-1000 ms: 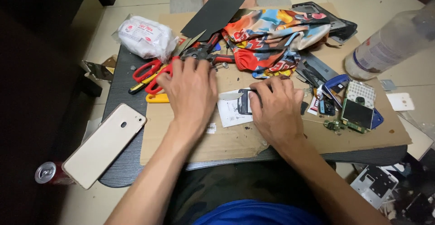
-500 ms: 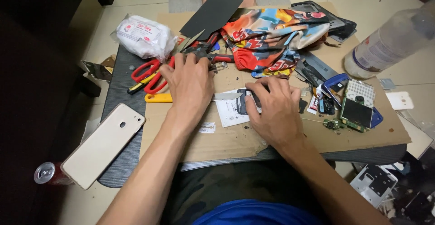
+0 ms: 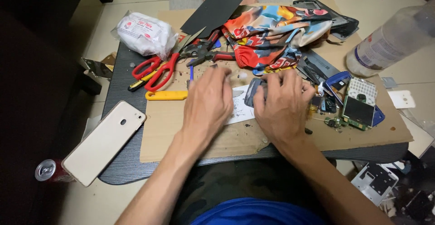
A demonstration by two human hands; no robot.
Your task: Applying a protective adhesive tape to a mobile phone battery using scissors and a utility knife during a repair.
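Note:
My left hand [image 3: 207, 103] lies palm down on the cardboard sheet [image 3: 181, 130], fingers curled and blurred. A thin grey metal tool tip [image 3: 237, 92] sticks out from under it toward my right hand. My right hand [image 3: 282, 108] grips a small dark grey phone part [image 3: 252, 91] against a white paper [image 3: 240, 112]. The two hands are almost touching. Just left of my left hand lies a yellow utility knife [image 3: 165, 95]. Red scissors [image 3: 158, 69] and red-handled pliers [image 3: 205, 51] lie beyond it.
A gold phone [image 3: 104, 141] lies face down at the dark table's [image 3: 118, 73] left corner, with a can [image 3: 47, 170] on the floor below. A colourful cloth [image 3: 276, 30], a white packet [image 3: 145, 32], a black sheet [image 3: 213, 9], a plastic bottle [image 3: 385, 43] and a circuit board [image 3: 358, 111] ring the work spot.
My left hand has drawn back from the scissors and pliers to the middle, beside my right hand. My right hand stays on the dark phone part.

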